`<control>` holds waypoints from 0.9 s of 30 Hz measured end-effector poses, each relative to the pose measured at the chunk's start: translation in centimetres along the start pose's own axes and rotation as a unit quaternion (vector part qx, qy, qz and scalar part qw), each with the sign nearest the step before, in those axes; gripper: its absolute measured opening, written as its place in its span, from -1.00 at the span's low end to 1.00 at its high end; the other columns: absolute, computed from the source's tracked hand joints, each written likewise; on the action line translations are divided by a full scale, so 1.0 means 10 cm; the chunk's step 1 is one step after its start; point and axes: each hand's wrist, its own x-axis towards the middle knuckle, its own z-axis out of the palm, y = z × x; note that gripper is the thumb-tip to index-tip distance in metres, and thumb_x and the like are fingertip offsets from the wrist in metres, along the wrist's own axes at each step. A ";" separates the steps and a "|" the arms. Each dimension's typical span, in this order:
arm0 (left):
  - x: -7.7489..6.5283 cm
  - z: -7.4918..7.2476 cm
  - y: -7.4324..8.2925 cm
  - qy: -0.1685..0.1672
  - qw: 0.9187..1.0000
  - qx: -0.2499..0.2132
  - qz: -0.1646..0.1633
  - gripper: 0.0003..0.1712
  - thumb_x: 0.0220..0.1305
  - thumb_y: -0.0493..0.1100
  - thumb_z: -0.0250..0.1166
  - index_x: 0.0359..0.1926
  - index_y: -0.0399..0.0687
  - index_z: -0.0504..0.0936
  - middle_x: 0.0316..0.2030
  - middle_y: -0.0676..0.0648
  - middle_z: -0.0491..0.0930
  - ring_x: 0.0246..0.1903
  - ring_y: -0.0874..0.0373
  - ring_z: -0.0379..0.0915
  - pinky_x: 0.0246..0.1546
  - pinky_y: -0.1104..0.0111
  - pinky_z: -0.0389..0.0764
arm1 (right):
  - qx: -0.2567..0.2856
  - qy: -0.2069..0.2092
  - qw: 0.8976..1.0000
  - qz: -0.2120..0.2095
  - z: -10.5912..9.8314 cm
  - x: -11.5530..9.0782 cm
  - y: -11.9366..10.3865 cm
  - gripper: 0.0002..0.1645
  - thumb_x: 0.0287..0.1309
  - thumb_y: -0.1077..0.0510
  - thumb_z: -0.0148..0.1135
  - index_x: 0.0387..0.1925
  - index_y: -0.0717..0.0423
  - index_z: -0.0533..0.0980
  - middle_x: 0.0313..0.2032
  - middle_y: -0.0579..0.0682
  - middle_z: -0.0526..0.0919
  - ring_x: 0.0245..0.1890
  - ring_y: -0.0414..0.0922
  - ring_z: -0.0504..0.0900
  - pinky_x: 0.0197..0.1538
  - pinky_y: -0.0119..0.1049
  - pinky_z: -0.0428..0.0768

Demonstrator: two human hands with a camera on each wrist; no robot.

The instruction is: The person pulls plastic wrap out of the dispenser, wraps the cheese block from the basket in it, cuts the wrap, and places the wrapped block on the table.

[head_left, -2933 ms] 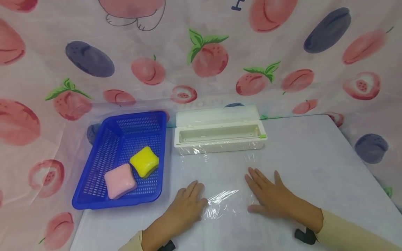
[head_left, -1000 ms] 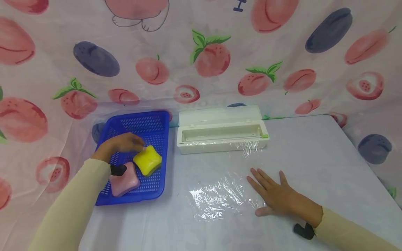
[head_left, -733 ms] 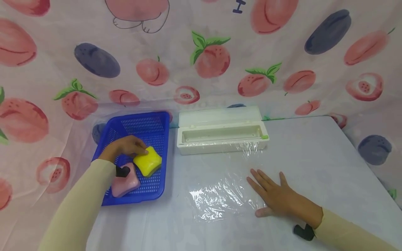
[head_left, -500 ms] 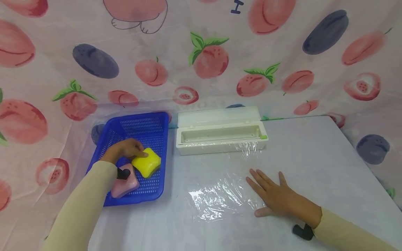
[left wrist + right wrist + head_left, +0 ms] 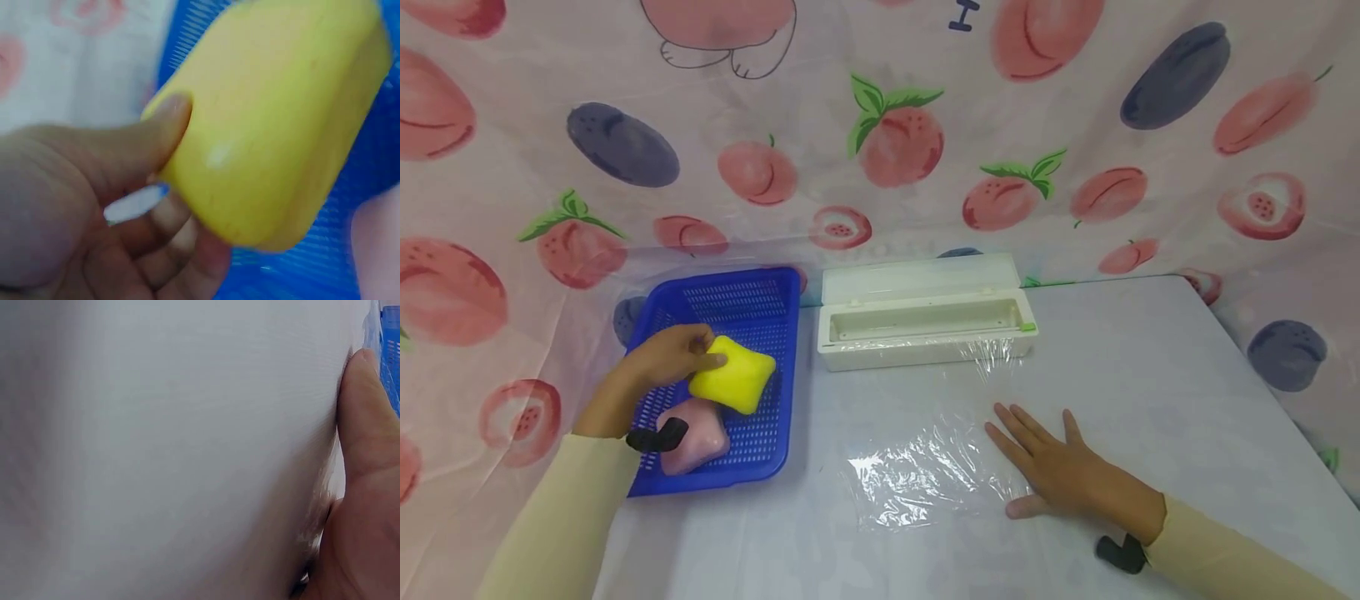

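Head view: we saw the left hand (image 5: 673,354) grasping the yellow block (image 5: 737,379) by its left corner, over the blue basket (image 5: 792,383), left of frame. Block sat right of that grip, no clear long axis. Basket's right rim separated it from the clear film (image 5: 910,479), lower center, with counter (image 5: 823,433) room between. Right hand (image 5: 1060,471), farther off, lay spread beside the film, grasping nothing.
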 end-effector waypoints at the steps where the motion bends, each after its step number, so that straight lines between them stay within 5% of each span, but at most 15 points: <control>1: -0.06 -0.01 0.04 0.028 1.000 0.011 0.000 -0.67 0.42 0.00 0.29 -0.24 -0.16 0.42 -0.43 -0.05 0.38 -0.39 0.04 0.37 -0.41 0.29 0.40 | -0.001 -0.001 1.000 0.001 0.00 0.00 0.00 0.42 -0.08 -0.68 0.19 0.63 -0.06 -0.02 0.64 0.14 -0.13 0.61 0.21 -0.07 0.24 0.74 -0.08; 7: -0.50 0.05 0.42 0.198 0.980 0.005 -0.002 -0.61 0.49 0.07 0.20 -0.17 -0.20 0.41 -0.40 -0.16 0.46 -0.39 -0.03 0.39 -0.46 0.31 0.40 | 0.003 -0.007 1.000 0.008 0.00 -0.02 0.02 0.43 -0.10 -0.71 0.15 0.63 -0.08 -0.04 0.65 0.12 -0.16 0.62 0.20 -0.10 0.24 0.73 -0.11; 11: -0.74 0.30 0.81 0.252 0.965 -0.073 -0.002 -0.59 0.50 0.11 0.18 -0.07 -0.18 0.47 -0.26 -0.22 0.62 -0.33 -0.04 0.53 -0.38 0.36 0.57 | 0.002 -0.006 1.000 0.005 0.00 -0.02 0.03 0.42 -0.08 -0.70 0.14 0.63 -0.07 -0.05 0.65 0.13 -0.18 0.62 0.21 -0.11 0.24 0.73 -0.11; 17: -0.71 0.86 1.33 0.189 0.963 -0.194 0.003 -0.68 0.48 0.05 0.23 -0.05 -0.11 0.50 -0.16 -0.17 0.68 -0.27 0.00 0.60 -0.29 0.31 0.63 | 0.000 -0.005 1.000 0.005 0.00 -0.01 0.02 0.43 -0.09 -0.71 0.14 0.64 -0.08 -0.06 0.65 0.13 -0.18 0.62 0.21 -0.11 0.23 0.74 -0.11; 23: -0.33 1.44 1.53 0.112 0.959 -0.260 0.031 -0.79 0.44 -0.05 0.29 -0.19 -0.06 0.48 -0.31 -0.10 0.65 -0.39 0.07 0.53 -0.39 0.31 0.54 | -0.005 -0.016 1.000 0.016 -0.01 0.00 0.01 0.44 -0.11 -0.72 0.15 0.64 -0.12 -0.08 0.65 0.09 -0.20 0.63 0.18 -0.12 0.24 0.73 -0.12; 27: -0.08 1.81 1.58 0.062 0.962 -0.261 0.047 -0.81 0.43 -0.08 0.28 -0.24 -0.06 0.47 -0.37 -0.06 0.59 -0.42 0.10 0.50 -0.40 0.33 0.51 | -0.001 -0.028 0.999 0.025 -0.01 0.02 0.00 0.45 -0.13 -0.72 0.15 0.64 -0.15 -0.09 0.65 0.06 -0.21 0.63 0.17 -0.12 0.25 0.72 -0.15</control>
